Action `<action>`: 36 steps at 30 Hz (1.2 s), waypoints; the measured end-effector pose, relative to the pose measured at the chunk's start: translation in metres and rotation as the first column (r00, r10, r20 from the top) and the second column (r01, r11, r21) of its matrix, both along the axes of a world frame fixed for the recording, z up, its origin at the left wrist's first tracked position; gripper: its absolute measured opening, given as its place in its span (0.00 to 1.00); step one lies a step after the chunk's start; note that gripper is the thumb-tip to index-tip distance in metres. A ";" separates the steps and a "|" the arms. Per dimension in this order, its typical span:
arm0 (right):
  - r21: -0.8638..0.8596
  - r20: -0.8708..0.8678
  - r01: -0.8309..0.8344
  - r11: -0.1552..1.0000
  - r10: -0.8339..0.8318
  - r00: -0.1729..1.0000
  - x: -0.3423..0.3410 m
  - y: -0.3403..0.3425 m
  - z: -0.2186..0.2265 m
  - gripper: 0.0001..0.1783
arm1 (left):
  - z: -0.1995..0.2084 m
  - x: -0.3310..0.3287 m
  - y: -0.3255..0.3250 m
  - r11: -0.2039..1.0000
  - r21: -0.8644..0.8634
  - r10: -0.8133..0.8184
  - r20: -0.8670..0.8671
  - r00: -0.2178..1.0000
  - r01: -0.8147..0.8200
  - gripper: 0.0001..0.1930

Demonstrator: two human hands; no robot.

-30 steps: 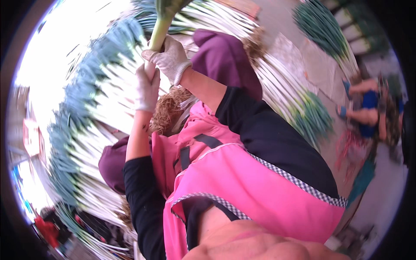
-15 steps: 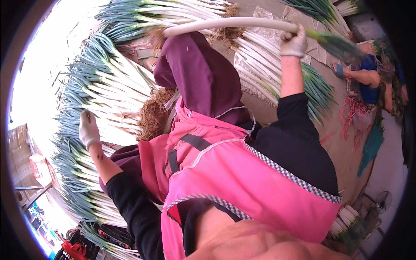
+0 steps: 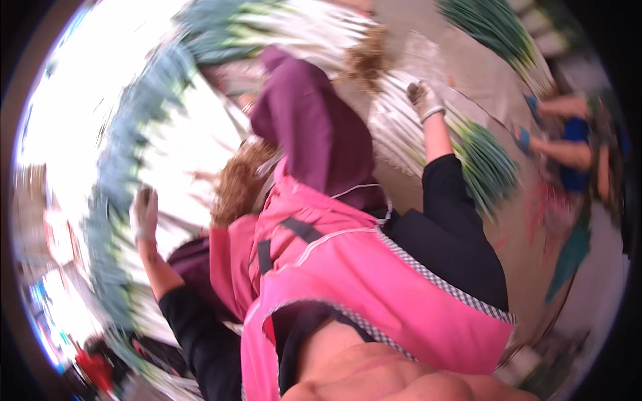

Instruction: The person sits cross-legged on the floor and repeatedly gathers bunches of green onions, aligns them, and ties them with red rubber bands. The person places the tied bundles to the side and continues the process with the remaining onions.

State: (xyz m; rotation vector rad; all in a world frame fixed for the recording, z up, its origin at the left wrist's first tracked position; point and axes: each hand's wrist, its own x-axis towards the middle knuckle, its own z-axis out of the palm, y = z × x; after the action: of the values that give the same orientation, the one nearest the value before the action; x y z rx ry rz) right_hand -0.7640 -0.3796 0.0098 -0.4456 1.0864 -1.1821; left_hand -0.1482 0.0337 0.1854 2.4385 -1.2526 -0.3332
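Observation:
My left hand [image 3: 144, 214], in a pale glove with dark fingertips, is over the stems of a wide row of leeks [image 3: 170, 150] on my left. Its fingers are curled together and nothing shows in them. My right hand [image 3: 425, 100], gloved with dirty fingertips, hangs over the white stems of a smaller leek pile [image 3: 394, 110] on the right. Its fingers are loosely bent and apart, with no leek in them. Brown roots [image 3: 237, 177] of the left row face my lap. Motion blurs much of the picture.
More leeks [image 3: 301, 30] lie at the far side, and a green bundle [image 3: 491, 37] at the far right. Another person's legs in blue sandals [image 3: 521, 139] are at the right. Pink strings [image 3: 545, 210] lie on the floor there. A red item [image 3: 93, 367] is at lower left.
The long leek in my right hand is gone from it; the hand has let go and moved left and down over the right pile. My left hand has moved slightly right and down.

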 end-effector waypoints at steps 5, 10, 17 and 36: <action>-0.459 -0.078 -0.353 0.815 0.359 0.930 0.194 0.068 0.187 0.09 | 0.029 0.021 0.006 0.973 -0.221 -0.073 -0.021 0.997 0.067 0.11; -0.602 -0.306 -0.730 0.324 0.751 0.586 0.361 0.149 0.241 0.13 | 0.021 0.018 0.058 0.959 0.201 0.174 0.130 0.976 -0.198 0.17; 0.059 -0.511 -0.970 0.234 0.842 0.172 0.504 0.220 0.073 0.13 | 0.029 0.001 0.086 0.946 0.266 0.164 0.094 0.982 -0.183 0.18; 0.188 -0.399 -0.951 0.245 0.904 0.154 0.542 0.265 -0.013 0.12 | -0.001 0.018 0.057 0.954 0.283 0.132 -0.090 0.987 -0.101 0.22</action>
State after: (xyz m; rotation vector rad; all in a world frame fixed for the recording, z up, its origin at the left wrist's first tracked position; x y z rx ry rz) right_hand -0.2222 -0.1143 -0.0031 -1.3215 0.8076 0.0699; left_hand -0.1303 0.0903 0.1847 2.6731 -1.0713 -0.6376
